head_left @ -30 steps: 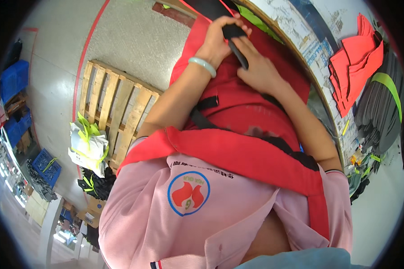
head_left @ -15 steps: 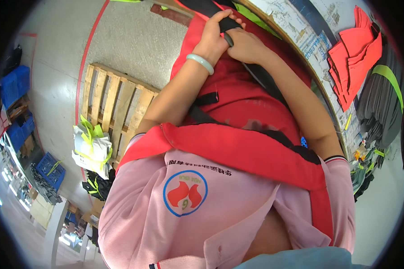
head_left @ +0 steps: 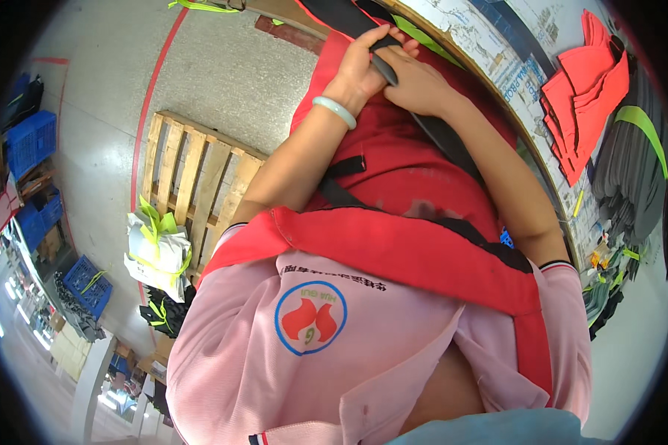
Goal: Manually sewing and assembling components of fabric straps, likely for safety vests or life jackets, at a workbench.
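Both my hands meet at the top middle, over my red apron (head_left: 416, 163). My left hand (head_left: 361, 70), with a pale green bangle (head_left: 335, 111) on its wrist, is turned palm up, its fingers curled around a dark grey strip (head_left: 384, 69). Touching it, my right hand (head_left: 421, 83) is closed on the same strip from above. Past the hands, a black band with a red edge (head_left: 334, 16) leads toward the top edge. Another dark length (head_left: 445, 141) hangs below my right hand, partly behind the forearm. Where the strips join is hidden by my fingers.
Along the right runs a worktable (head_left: 523, 93) carrying red fabric pieces (head_left: 583, 96) and a stack of dark grey pieces (head_left: 631, 163) tied with yellow-green. A wooden pallet (head_left: 200, 170) lies on the floor at left, beside a white tied bundle (head_left: 156, 252). Blue crates (head_left: 31, 137) stand farther left.
My two hands have shifted slightly right and down together with the strip. My left fingers look a little looser. The surroundings have shifted slightly in view.
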`<state>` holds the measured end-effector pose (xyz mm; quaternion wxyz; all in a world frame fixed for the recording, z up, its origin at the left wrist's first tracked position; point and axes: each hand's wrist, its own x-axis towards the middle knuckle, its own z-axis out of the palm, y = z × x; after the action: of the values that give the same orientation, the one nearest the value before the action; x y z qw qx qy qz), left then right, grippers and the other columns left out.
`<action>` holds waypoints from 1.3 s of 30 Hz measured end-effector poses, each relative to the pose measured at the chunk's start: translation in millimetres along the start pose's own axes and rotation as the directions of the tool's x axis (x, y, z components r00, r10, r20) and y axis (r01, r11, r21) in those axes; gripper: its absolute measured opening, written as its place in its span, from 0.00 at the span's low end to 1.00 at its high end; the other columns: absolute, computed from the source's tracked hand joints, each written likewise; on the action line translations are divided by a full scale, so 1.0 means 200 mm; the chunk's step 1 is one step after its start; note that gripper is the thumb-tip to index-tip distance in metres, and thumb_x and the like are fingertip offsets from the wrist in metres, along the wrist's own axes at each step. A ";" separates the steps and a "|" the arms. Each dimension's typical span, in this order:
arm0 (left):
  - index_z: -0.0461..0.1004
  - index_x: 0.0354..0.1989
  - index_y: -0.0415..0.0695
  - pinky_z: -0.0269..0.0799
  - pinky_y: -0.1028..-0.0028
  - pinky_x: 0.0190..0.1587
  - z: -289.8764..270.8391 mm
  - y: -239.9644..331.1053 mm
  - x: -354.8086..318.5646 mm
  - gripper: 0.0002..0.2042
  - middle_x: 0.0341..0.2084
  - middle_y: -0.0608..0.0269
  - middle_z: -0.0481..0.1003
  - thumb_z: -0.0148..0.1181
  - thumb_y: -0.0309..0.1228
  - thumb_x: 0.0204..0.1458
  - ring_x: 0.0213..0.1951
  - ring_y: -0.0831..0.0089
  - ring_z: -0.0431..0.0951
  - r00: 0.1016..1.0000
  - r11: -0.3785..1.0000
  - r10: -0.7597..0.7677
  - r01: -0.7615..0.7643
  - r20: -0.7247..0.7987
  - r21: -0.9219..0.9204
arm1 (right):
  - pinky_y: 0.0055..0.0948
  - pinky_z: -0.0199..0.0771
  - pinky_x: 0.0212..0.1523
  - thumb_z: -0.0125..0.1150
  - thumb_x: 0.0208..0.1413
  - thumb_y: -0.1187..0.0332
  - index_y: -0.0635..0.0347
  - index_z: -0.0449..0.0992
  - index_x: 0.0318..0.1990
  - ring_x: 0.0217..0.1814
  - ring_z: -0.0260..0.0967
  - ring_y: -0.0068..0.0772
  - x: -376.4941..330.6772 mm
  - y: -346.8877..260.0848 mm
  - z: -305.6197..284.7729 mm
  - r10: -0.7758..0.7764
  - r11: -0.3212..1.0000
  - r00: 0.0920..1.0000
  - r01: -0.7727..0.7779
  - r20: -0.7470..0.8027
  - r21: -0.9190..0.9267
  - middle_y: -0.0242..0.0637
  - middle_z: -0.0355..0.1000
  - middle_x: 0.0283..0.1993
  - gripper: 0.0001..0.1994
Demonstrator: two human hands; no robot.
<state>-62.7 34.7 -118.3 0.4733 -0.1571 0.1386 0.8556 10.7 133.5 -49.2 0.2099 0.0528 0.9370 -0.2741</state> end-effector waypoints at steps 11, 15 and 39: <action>0.68 0.27 0.37 0.73 0.58 0.45 0.03 0.00 0.00 0.03 0.23 0.58 0.70 0.54 0.22 0.47 0.30 0.64 0.71 0.992 0.993 0.020 -0.034 -0.125 -0.112 | 0.48 0.69 0.47 0.53 0.43 0.69 0.59 0.67 0.48 0.49 0.69 0.55 0.02 -0.05 -0.01 0.045 0.999 0.990 -0.044 0.136 -0.014 0.49 0.67 0.53 0.20; 0.67 0.33 0.36 0.72 0.57 0.47 -0.01 -0.01 -0.07 0.06 0.26 0.55 0.70 0.53 0.22 0.47 0.31 0.62 0.71 0.994 0.994 0.059 -0.067 -0.095 -0.084 | 0.47 0.72 0.46 0.51 0.43 0.70 0.50 0.64 0.55 0.52 0.68 0.53 -0.27 -0.09 0.05 -0.050 0.992 0.992 0.063 -0.113 0.111 0.42 0.63 0.61 0.26; 0.69 0.31 0.37 0.74 0.59 0.45 0.02 -0.03 -0.04 0.04 0.25 0.55 0.71 0.54 0.23 0.47 0.31 0.62 0.73 0.982 0.990 0.140 -0.138 -0.124 0.021 | 0.47 0.73 0.47 0.53 0.44 0.65 0.47 0.61 0.60 0.51 0.70 0.53 -0.23 -0.04 0.06 -0.026 1.000 0.996 0.027 -0.084 0.010 0.36 0.60 0.63 0.31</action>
<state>-53.4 33.4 -112.8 0.4040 -0.1974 0.1841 0.8741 54.6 120.9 -34.9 0.1663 0.0533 0.9441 -0.2797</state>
